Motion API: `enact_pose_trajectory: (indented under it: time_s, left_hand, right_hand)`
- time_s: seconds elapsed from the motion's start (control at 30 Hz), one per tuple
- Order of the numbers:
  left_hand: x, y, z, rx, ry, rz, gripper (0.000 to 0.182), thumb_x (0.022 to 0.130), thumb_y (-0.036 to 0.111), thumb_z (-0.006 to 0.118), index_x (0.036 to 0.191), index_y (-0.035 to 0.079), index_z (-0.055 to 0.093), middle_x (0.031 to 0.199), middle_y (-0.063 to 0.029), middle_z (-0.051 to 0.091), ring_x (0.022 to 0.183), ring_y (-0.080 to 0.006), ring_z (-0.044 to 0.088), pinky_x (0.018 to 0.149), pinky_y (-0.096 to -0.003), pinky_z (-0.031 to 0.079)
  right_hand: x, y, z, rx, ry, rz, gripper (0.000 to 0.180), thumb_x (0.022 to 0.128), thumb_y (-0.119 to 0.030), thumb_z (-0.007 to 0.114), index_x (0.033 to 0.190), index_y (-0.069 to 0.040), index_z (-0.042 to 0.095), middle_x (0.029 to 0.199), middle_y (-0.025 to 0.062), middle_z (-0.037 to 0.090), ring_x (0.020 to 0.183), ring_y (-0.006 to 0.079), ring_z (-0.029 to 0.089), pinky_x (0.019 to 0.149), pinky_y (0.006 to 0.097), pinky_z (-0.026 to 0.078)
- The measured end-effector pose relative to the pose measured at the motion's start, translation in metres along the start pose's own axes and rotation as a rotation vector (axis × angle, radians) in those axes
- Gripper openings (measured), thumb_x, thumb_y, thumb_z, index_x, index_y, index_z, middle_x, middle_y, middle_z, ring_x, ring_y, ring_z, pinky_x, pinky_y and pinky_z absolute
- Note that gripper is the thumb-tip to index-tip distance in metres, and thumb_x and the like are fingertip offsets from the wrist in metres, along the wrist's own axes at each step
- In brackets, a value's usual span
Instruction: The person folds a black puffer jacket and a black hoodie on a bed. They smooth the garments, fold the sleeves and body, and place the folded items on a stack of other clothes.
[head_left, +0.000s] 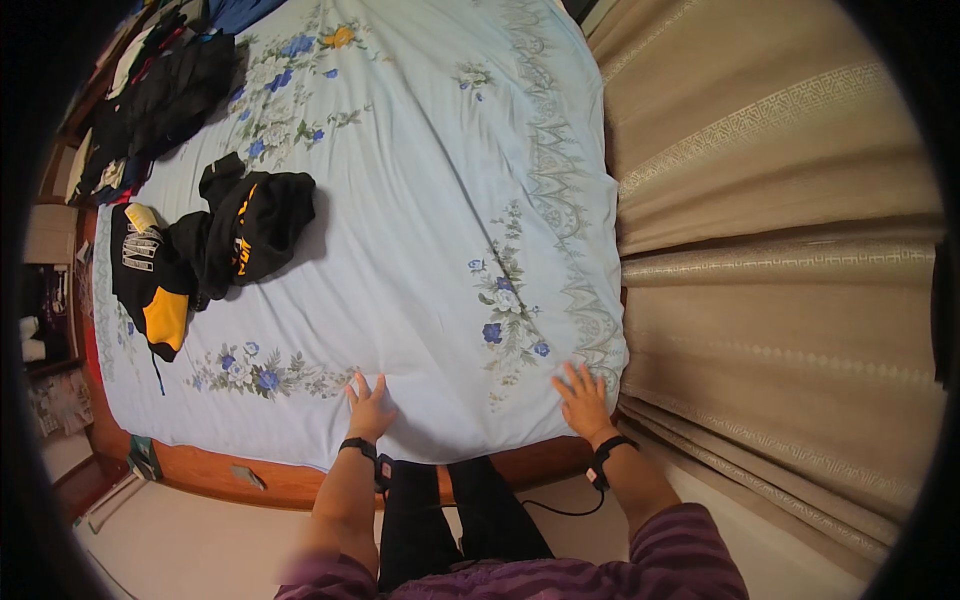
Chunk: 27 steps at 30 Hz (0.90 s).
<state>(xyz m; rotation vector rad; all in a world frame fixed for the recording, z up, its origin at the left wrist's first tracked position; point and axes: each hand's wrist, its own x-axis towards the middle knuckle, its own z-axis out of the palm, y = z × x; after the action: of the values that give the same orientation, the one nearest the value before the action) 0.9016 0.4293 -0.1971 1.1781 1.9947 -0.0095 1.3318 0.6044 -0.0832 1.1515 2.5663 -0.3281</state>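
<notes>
A pale blue bed sheet (420, 262) printed with blue flowers covers the bed in front of me. My left hand (370, 407) rests on the sheet near its front edge, fingers spread, beside a flower print. Close to the front right corner, my right hand (583, 399) lies on the sheet's patterned border, its fingers apart. Neither hand holds anything. On the left part of the bed lie a crumpled black garment with yellow lettering (262, 225) and a black and yellow garment (154, 281) bearing white writing. Soft creases run along the sheet.
Dark clothes (165, 97) are heaped at the far left of the bed. Beige curtains (765, 315) hang along the right side. The wooden bed frame (202, 480) shows below the sheet, with a small grey object (247, 476) on it. A cable (566, 513) hangs near my right wrist.
</notes>
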Motion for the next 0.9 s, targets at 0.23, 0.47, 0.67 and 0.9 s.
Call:
enact_pose_trajectory:
  time_s: [0.23,0.47,0.67,0.9]
  left_hand:
    - [0.012,0.025,-0.091,0.168,-0.123,-0.056,0.047,0.085,0.043,0.06,0.121,0.014,0.062,0.126,-0.0248,0.057,0.118,-0.0447,0.052,0.096,-0.0516,0.044]
    - [0.121,0.087,-0.121,-0.154,0.711,0.217,0.058,0.085,0.016,0.067,0.137,0.002,0.046,0.139,-0.0258,0.045,0.127,-0.0421,0.044,0.107,-0.0443,0.038]
    - [0.24,0.153,-0.15,-0.14,0.907,0.121,0.072,0.091,0.029,0.061,0.15,0.004,0.028,0.158,-0.0234,0.018,0.147,-0.0378,0.017,0.114,-0.0544,0.023]
    - [0.347,0.212,-0.16,-0.027,0.999,-0.165,0.067,0.096,0.037,0.053,0.15,0.005,0.03,0.159,-0.0172,0.022,0.148,-0.0321,0.018,0.116,-0.0535,0.019]
  right_hand:
    - [-0.076,0.074,0.103,0.306,-0.655,0.63,0.041,0.084,-0.027,0.059,0.119,-0.005,0.062,0.124,0.0204,0.06,0.116,0.0368,0.056,0.097,0.0427,0.045]
    - [-0.009,0.27,0.011,-0.127,0.078,0.211,0.022,0.088,-0.021,0.053,0.08,-0.005,0.066,0.081,0.0196,0.066,0.075,0.0365,0.064,0.066,0.0515,0.049]
    - [0.205,0.255,-0.142,1.013,0.175,0.579,0.029,0.097,-0.026,0.054,0.101,0.001,0.065,0.083,0.0074,0.066,0.067,0.015,0.061,0.062,0.0305,0.05]
    - [0.356,0.254,-0.16,1.028,0.025,0.587,0.029,0.096,-0.026,0.056,0.118,-0.007,0.061,0.097,-0.0014,0.064,0.082,0.0087,0.057,0.067,0.0243,0.046]
